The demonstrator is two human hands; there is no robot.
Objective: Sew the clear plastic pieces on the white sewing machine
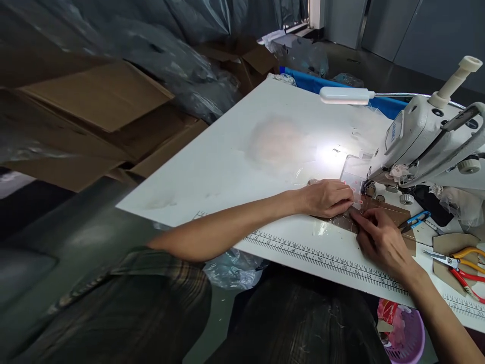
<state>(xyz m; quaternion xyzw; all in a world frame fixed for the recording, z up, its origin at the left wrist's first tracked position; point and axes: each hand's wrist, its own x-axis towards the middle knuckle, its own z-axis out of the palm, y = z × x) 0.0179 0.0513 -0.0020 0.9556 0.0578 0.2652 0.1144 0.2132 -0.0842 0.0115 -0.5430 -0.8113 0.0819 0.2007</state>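
Observation:
Both hands are at the needle end of a white sewing machine (411, 136). My left hand (329, 198) is closed, its fingers curled down on a thin, shiny see-through piece of material (343, 221). My right hand (382, 237) pinches the near edge of the same piece, thumb and forefinger close to the left fingertips. A clear plate with pinkish marks (352, 184) lies just left of the presser foot (366, 188). The piece's far part is hidden under my left hand.
Blue thread snips (415, 221), orange-handled scissors (452, 259) and a red-handled tool (464, 283) lie on the right. A lamp (345, 96) lights the white table (227, 167). Cardboard boxes (98, 101) stand left; a purple basket (417, 336) is below.

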